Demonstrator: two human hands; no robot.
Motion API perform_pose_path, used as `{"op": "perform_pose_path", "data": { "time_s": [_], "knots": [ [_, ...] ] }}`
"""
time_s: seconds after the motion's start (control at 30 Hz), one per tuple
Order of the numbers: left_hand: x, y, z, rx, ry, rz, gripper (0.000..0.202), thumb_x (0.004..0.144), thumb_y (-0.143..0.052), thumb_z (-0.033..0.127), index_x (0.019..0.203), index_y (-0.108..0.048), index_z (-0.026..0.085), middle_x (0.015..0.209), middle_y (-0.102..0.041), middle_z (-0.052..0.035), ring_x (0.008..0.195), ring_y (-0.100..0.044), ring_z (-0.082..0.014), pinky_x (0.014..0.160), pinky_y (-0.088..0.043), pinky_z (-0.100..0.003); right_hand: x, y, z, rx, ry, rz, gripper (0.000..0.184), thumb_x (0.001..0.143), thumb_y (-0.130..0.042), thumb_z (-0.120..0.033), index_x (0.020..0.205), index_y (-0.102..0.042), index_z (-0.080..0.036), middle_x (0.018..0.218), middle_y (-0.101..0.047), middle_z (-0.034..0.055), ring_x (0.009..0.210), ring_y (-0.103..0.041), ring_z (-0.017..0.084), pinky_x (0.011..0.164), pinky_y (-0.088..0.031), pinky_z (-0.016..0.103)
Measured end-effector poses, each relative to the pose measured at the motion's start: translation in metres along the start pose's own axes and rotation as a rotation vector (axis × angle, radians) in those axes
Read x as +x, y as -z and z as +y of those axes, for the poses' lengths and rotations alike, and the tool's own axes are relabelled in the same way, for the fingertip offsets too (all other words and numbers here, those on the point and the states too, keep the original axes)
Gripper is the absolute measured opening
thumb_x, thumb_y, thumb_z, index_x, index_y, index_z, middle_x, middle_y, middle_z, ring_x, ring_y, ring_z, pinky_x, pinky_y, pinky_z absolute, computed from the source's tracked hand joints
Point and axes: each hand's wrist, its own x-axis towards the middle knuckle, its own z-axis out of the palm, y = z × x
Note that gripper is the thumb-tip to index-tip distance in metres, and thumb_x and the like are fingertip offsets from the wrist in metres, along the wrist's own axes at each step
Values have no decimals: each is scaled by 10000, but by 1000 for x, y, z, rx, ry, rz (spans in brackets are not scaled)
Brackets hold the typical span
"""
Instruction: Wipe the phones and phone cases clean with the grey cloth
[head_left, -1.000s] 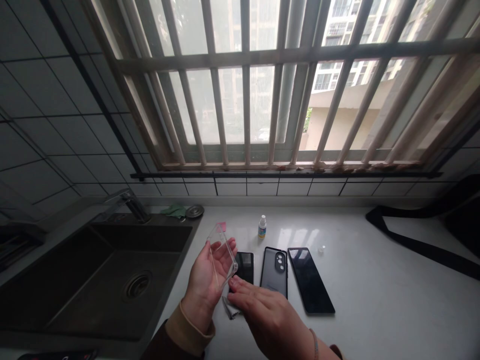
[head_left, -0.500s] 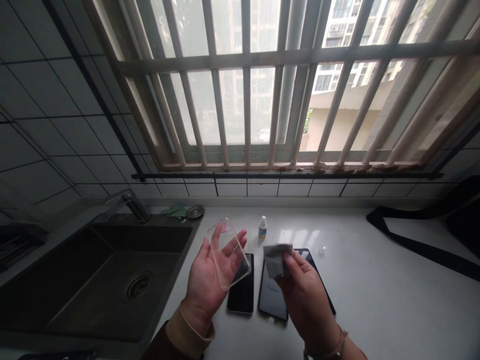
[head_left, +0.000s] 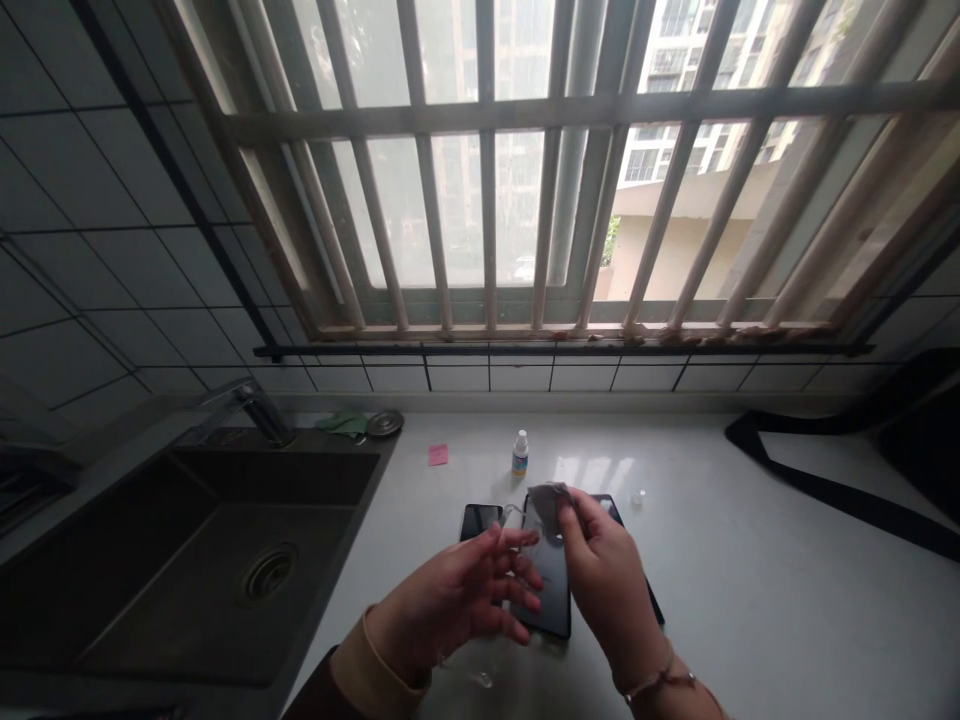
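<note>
My left hand point(head_left: 450, 620) holds a transparent phone case point(head_left: 521, 525) against its palm, with the fingers spread. The case is hard to see, and most of it lies behind or under the hand. My right hand point(head_left: 607, 570) pinches a grey cloth point(head_left: 547, 503) between thumb and fingers, above a black phone point(head_left: 551, 590) lying face up. Another black phone point(head_left: 480, 520) lies to its left, partly hidden by my left hand. A third dark phone point(head_left: 651, 600) lies to the right, mostly hidden by my right hand.
A small eye-drop-style bottle point(head_left: 520, 453), a pink sticky note point(head_left: 438, 455) and a small white cap point(head_left: 638, 497) sit on the white counter point(head_left: 750, 600). A dark sink point(head_left: 225, 560) with a faucet point(head_left: 259, 412) lies left. A black strap point(head_left: 825, 480) lies right.
My left hand has moved right and lower, over the phones, carrying the case. My right hand has shifted left with the cloth, now above the middle phone.
</note>
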Motion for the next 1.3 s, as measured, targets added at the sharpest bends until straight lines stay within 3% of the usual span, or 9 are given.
{"op": "perform_pose_path", "data": {
  "time_s": [0.13,0.33,0.47,0.6,0.83,0.97,1.07,1.3],
  "knots": [
    [7,3,-9,38,-80,104,499,1021,-629,561,1275,-725,142,1162,-653,-151,949,-662,-225,743,-583,-321,-8,-7,-6,-79,212,-158,365,1100,-490,-382,1322,-739,-235,1167,-828,89,999,-816,247,861,-655,318],
    [7,3,-9,164,-68,141,559,934,-735,618,1238,-733,149,1102,-626,-128,913,-606,-202,670,-506,-266,-12,-5,-8,-75,348,-134,345,1098,-496,-257,1364,-713,-239,1200,-827,78,1030,-827,229,915,-674,304],
    [7,5,-9,207,-46,150,558,921,-750,630,1225,-705,164,1084,-607,-95,865,-578,-168,648,-432,-246,-12,-5,-7,-119,497,-110,385,1075,-506,-158,1404,-685,-243,1314,-790,85,1200,-777,231,1022,-651,337],
    [9,4,-10,273,-40,231,522,885,-796,613,1118,-690,158,990,-577,-49,799,-518,-147,614,-359,-248,-12,-13,2,-191,630,-97,386,1042,-511,-85,1347,-710,-210,1421,-731,123,1314,-715,246,1101,-619,385],
    [9,2,-14,67,-66,353,617,918,-670,742,1009,-693,132,886,-567,-39,721,-510,-125,575,-371,-208,-8,-16,3,-297,740,-143,450,1021,-504,-29,1395,-705,-176,1492,-675,161,1398,-649,269,1146,-593,439],
    [12,2,-7,-130,30,298,617,967,-599,740,1214,-694,182,852,-600,-28,654,-554,-110,499,-319,-163,-6,-14,-2,-293,852,-229,515,998,-479,21,1438,-675,-163,1486,-680,157,1478,-564,274,1175,-568,457],
    [12,2,-1,-194,13,269,560,999,-593,690,1256,-687,201,889,-648,-33,675,-624,-132,505,-406,-185,-6,-12,-7,-303,901,-330,503,983,-482,41,1413,-676,-135,1463,-698,154,1496,-542,267,1212,-529,453],
    [9,0,2,-290,-37,344,415,991,-714,527,1009,-712,112,866,-717,-73,729,-707,-152,642,-554,-227,-13,-15,-18,-317,998,-434,417,996,-493,43,1323,-701,-112,1464,-701,138,1495,-546,247,1266,-453,425]
  ]
}}
